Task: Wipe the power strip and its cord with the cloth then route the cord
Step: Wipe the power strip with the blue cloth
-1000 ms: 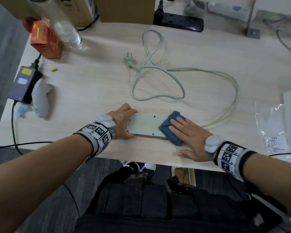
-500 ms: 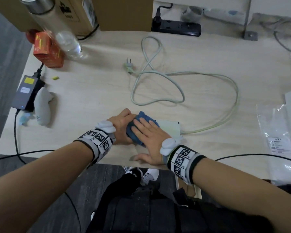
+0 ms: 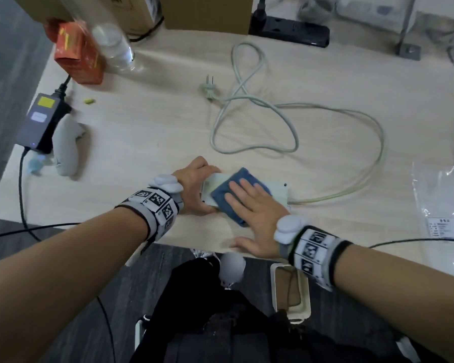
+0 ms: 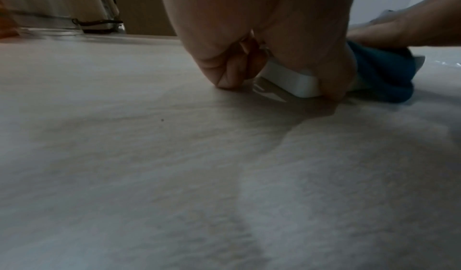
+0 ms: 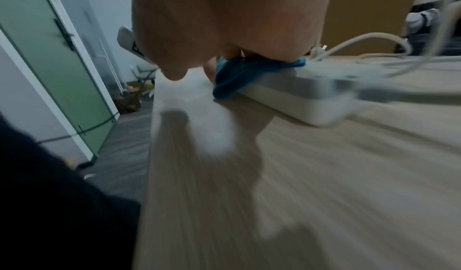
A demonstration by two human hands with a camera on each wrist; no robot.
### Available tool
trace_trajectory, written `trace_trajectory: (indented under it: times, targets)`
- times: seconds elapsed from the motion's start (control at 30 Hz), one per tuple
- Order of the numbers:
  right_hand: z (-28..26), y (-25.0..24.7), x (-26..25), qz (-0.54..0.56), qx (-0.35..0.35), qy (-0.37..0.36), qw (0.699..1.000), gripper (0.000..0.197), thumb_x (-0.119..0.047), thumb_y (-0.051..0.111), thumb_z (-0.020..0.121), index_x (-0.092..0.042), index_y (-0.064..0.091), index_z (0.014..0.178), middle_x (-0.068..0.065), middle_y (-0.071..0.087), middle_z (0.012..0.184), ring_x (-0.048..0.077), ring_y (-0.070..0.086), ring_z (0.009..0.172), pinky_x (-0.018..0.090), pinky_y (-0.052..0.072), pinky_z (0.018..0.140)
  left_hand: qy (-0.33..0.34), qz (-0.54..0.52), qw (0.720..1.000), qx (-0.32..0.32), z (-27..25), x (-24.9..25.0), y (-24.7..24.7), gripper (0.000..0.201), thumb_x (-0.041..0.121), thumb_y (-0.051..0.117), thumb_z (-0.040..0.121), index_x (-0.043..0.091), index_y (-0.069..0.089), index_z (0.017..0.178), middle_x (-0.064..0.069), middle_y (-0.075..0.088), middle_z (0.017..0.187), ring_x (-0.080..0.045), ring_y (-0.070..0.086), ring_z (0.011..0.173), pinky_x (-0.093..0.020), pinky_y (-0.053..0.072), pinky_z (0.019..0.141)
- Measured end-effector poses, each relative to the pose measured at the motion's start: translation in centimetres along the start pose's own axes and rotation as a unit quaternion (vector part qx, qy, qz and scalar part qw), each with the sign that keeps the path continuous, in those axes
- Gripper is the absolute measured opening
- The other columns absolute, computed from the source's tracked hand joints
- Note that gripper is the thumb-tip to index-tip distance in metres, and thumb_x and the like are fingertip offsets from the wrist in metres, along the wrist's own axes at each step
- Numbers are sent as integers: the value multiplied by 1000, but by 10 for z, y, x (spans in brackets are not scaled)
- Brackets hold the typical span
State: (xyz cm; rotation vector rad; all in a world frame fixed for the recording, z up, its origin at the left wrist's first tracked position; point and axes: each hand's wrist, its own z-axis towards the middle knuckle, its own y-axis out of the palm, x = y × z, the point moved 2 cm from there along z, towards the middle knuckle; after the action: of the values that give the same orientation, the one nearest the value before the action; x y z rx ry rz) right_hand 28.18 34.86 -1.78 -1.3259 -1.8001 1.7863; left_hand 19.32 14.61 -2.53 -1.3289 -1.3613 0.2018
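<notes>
At the near edge of the pale wood-grain desk [image 3: 147, 132], the left hand [image 3: 194, 187] clamps its curled fingers and thumb around the end of the white power strip [image 3: 278, 191], while the right hand [image 3: 257, 218] lies flat, fingers straight, pressing the blue cloth [image 3: 236, 187] onto the strip's top. Beyond them the strip's pale cord [image 3: 294, 127] loops loosely over the desk to its plug [image 3: 207, 89]. Farther back stand a black power adapter [image 3: 43, 121] with a yellow label, an orange carton [image 3: 76, 53] with unreadable print, a clear bottle [image 3: 113, 45], cardboard boxes [image 3: 207, 11] and a black power strip [image 3: 291, 31]; grey flooring [image 5: 119, 152] and a green glass door [image 5: 49, 61] flank the desk.
</notes>
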Motion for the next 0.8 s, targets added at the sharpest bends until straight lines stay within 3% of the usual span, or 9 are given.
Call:
trace_trajectory:
  times: [0.1,0.17,0.33,0.47,0.53,0.8]
  targets:
    - [40,6,-26,-2,11,-12,1000,97,-76,30,83,-7,23,151,13,16,159,30,3,148,46,4,120,3,-3,1000,-13,2,0,0,72,52,78,47,13,57,104,0,42,103,-20,55,68,-39,54,67]
    - [46,8,-27,-15,7,-14,1000,98,-76,33,83,-6,22,151,12,16,159,29,4,148,43,2,120,6,-13,1000,-11,2,-3,1,71,56,71,45,12,56,99,1,41,100,-21,55,65,-40,54,63]
    - [12,-1,9,-22,-14,-21,999,84,-63,37,86,-10,25,150,8,19,159,25,8,147,40,5,118,-8,-28,999,16,0,-8,6,75,60,75,48,37,52,116,14,39,104,-14,60,79,-38,57,71]
    - [-53,-12,52,-37,-19,0,999,81,-57,45,89,-9,23,150,8,17,159,27,9,148,47,21,117,-31,-8,999,-12,0,-7,1,80,51,83,52,38,49,123,15,37,106,-15,57,87,-39,56,77]
    - [-72,-18,63,-51,-27,-7,998,81,-56,47,90,-9,22,150,10,17,158,27,9,148,48,21,117,-32,-3,999,-18,0,-6,1,80,51,82,52,40,47,124,16,36,107,-15,57,88,-39,56,78]
    - [-19,-10,26,-14,12,-28,999,84,-47,58,84,-6,26,150,11,17,159,28,8,148,50,15,118,-37,-9,999,-8,1,-8,5,83,55,81,51,38,47,125,18,33,105,-14,57,84,-34,53,76]
